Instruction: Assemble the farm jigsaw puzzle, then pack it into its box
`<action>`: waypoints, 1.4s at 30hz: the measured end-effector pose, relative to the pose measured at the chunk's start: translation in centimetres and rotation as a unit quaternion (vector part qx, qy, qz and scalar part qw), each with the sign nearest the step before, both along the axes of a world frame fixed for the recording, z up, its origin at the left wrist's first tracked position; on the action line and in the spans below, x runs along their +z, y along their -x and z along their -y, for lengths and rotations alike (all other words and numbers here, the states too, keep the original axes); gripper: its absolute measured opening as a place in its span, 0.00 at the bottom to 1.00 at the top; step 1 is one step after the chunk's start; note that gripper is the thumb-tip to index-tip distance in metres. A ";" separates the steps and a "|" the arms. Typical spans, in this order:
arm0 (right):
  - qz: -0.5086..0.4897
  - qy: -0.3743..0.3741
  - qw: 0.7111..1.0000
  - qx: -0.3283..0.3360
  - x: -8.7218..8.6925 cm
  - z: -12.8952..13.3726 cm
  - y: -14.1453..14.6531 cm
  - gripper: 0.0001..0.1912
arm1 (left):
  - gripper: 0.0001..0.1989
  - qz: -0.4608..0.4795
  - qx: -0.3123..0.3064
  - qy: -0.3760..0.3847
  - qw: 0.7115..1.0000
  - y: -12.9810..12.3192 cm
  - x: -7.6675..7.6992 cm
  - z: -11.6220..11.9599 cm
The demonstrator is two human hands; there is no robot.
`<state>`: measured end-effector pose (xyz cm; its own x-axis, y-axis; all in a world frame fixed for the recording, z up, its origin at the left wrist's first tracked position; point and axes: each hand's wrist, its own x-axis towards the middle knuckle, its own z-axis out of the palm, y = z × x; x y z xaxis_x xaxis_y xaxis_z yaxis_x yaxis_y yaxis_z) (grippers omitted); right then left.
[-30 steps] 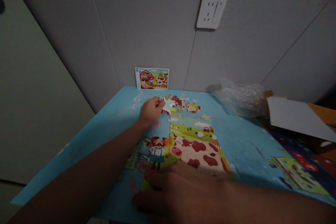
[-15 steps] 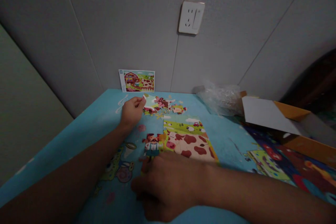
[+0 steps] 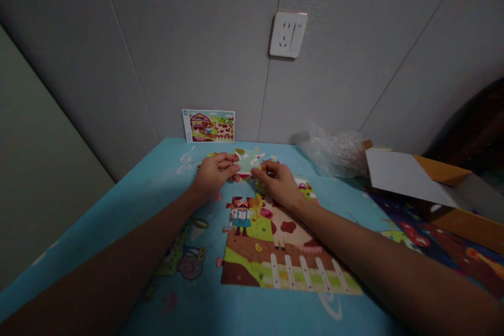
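Fingertips of the left hand (image 3: 214, 174) and right hand (image 3: 279, 181) pinch opposite sides of a pale-sky jigsaw section (image 3: 247, 160), beyond the partly assembled farm jigsaw (image 3: 271, 252), whose unfilled far-left corner lies bodyward, the right forearm crossing over the cow.

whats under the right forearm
Part of the puzzle: some of the printed cow shows beside the right forearm, and a white fence nearer the viewer. Whatever the forearm covers cannot be seen.
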<state>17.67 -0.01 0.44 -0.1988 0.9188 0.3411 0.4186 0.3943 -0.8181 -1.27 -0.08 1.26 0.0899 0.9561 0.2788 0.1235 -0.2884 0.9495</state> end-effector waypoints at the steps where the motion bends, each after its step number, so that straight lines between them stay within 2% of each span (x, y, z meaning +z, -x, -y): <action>1: -0.009 0.002 1.000 0.009 -0.2 -0.1 0.0 0.17 | 0.14 0.002 -0.004 0.007 1.000 0.0 0.1 0.1; 6: -0.034 0.003 0.999 0.022 -0.4 -0.1 0.1 0.19 | 0.17 0.012 0.014 0.028 0.999 0.1 0.0 0.0; 14: -0.036 0.000 0.999 0.030 -0.3 0.0 -0.1 0.17 | 0.17 0.001 0.012 0.014 1.000 0.0 0.0 0.0; 25: -0.078 0.036 0.996 0.039 0.0 0.1 0.0 0.17 | 0.12 -0.041 -0.014 0.038 0.998 -0.5 0.5 0.8; 29: -0.085 0.038 0.995 0.043 -0.4 -0.2 -0.1 0.17 | 0.11 -0.044 0.003 0.025 0.999 -0.4 0.5 0.7; 32: -0.122 0.047 0.990 0.046 -0.7 -0.5 -0.1 0.11 | 0.11 -0.013 0.042 0.008 0.999 0.0 0.0 0.0; 35: -0.158 0.038 0.987 0.008 -0.8 -1.0 -0.2 0.15 | 0.10 0.027 0.117 -0.009 0.993 0.7 -0.5 -0.8; 38: -0.171 0.013 0.982 -0.075 -0.6 -1.5 -0.6 0.19 | 0.07 0.068 0.170 0.006 0.983 1.1 -0.7 -1.3; 40: -0.161 0.012 0.978 -0.130 -0.4 -1.8 -0.8 0.20 | 0.05 0.093 0.169 0.042 0.980 1.1 -0.7 -1.2; 42: -0.147 0.029 0.976 -0.157 -0.2 -2.0 -1.0 0.21 | 0.06 0.106 0.137 0.080 0.982 0.8 -0.5 -1.0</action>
<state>18.68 1.94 0.21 0.1945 0.9380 0.2868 0.2544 0.2342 -0.9383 -2.05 0.89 0.73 -0.2204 0.9695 0.1075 -0.0302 -0.1170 0.9927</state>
